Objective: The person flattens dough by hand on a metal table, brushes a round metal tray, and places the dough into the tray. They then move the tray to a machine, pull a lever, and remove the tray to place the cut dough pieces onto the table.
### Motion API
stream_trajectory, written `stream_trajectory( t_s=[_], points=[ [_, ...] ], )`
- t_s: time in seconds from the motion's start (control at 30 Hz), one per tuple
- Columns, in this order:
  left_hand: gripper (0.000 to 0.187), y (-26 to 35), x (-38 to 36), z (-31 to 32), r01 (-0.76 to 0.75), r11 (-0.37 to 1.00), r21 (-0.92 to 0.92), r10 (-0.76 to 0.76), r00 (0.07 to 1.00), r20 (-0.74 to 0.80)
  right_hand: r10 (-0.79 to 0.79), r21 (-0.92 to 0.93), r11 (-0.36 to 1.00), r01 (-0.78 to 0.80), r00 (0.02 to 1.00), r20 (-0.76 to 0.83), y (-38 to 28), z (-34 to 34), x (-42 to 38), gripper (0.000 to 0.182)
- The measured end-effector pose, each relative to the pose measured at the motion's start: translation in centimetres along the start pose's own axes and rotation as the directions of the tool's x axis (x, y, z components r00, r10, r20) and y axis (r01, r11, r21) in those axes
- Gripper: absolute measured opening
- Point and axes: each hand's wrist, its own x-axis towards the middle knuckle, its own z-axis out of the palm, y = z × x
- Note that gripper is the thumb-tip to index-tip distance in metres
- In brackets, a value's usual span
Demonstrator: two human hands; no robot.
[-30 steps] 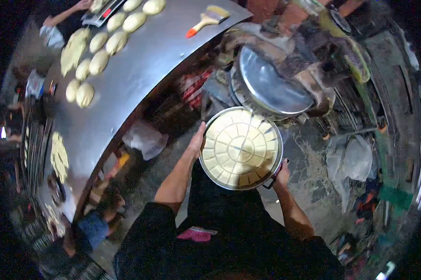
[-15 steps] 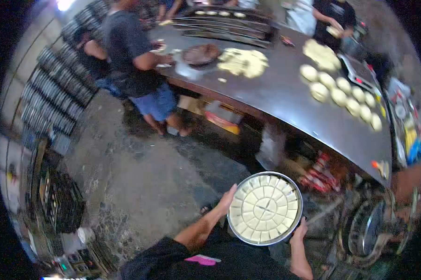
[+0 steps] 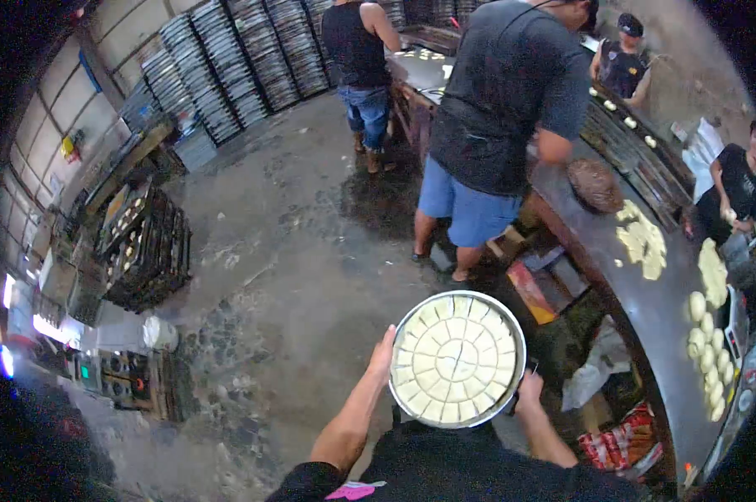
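Both palms clamp the round metal pan of scored pale dough (image 3: 456, 358), left hand (image 3: 382, 354) and right hand (image 3: 529, 391) on opposite rims, so I hold it level passing the long steel table (image 3: 646, 318).

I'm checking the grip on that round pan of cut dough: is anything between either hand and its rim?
Nothing visible. The left hand lies bare against the round pan at its left rim, and the right hand at its lower right rim.
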Motion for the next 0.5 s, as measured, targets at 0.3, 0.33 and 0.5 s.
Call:
stream_trajectory(
  t_s=[0.3, 0.33, 0.5],
  points=[
    [0.061, 19.4, 14.2, -7.3, -0.221, 0.947, -0.235, 0.213, 0.975, -0.059, -0.099, 0.027, 0.995, 0.096, 0.937, 0.334, -16.8, 28.4, 9.9, 0.019],
    [0.062, 23.0, 16.0, -9.2, -0.234, 0.937, -0.260, 0.226, 0.972, -0.062, -0.047, -0.025, 0.998, 0.063, 0.904, 0.425, -20.7, 32.9, 10.0, 0.018],
    [0.064, 34.5, 19.3, -14.9, -0.318, 0.884, -0.344, 0.310, 0.947, -0.078, 0.004, 0.063, 0.987, -0.145, 0.422, 0.906, -35.1, 48.0, 7.4, 0.023]
  ],
)
